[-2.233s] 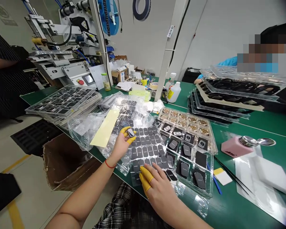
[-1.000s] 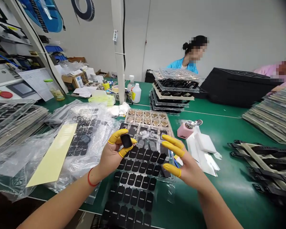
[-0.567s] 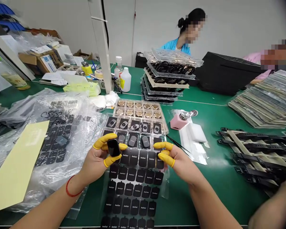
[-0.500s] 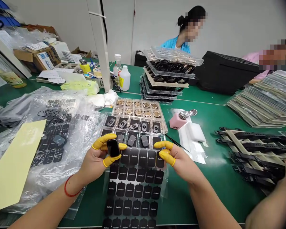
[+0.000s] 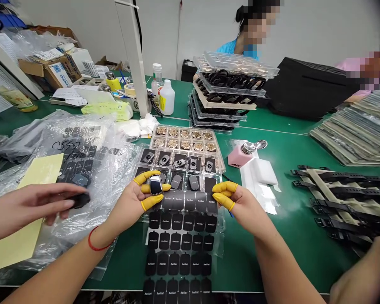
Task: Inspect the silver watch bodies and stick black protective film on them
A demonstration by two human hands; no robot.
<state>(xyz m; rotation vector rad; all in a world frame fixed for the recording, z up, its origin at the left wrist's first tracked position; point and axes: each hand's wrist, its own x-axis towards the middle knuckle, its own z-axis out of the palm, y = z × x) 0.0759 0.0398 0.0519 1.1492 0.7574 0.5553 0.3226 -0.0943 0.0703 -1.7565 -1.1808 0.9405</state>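
Note:
My left hand [image 5: 139, 198], with yellow finger cots on its fingertips, grips a strapless smartwatch [image 5: 156, 185], its dark screen facing up and catching light. Those fingers lie at the upper left corner of a sheet of black "hello!" screen stickers [image 5: 183, 242]. On the opposite side, my right hand [image 5: 232, 197], also in yellow finger cots, pinches the sheet's upper right edge. Rows of stickers hang down past the table's front edge. Just behind, a clear compartment tray [image 5: 138, 164] carries several watch bodies, partly covered by the sheet.
From the left reaches another person's hand [image 5: 47, 202] with a small black object, over plastic bags [image 5: 104, 211] and yellow paper [image 5: 6, 253]. A pink pump bottle [image 5: 239, 156], stacked trays [image 5: 224, 93] and black straps [image 5: 329, 202] stand or lie beyond and right.
Another person's hand has come in from the left with a black object. The watch has tilted so its screen reflects light. The sheet's top edge has bent and risen slightly between my hands.

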